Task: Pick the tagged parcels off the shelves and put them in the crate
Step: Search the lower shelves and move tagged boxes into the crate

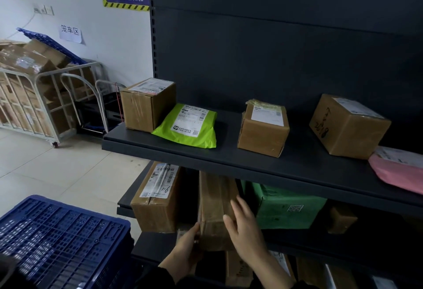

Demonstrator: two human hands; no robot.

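Own body, as seen: 2 hands in view, my left hand [186, 249] and my right hand [248, 231], both bare. Back from each wrist, toward me, a dark sleeve begins: left sleeve [163, 276], right sleeve [305, 286]. Cuffs look like plain black cloth. Fabric detail too dim to tell.

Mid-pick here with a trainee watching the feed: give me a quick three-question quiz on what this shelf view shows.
1. True or false: the left hand and the right hand both touch the tall brown box on the lower shelf.
2. Which parcel sits just right of that box? A) green box B) pink mailer C) blue crate
3. Fill in: ___ cardboard boxes stand on the upper shelf.
Key: 1 true; 2 A; 3 three.
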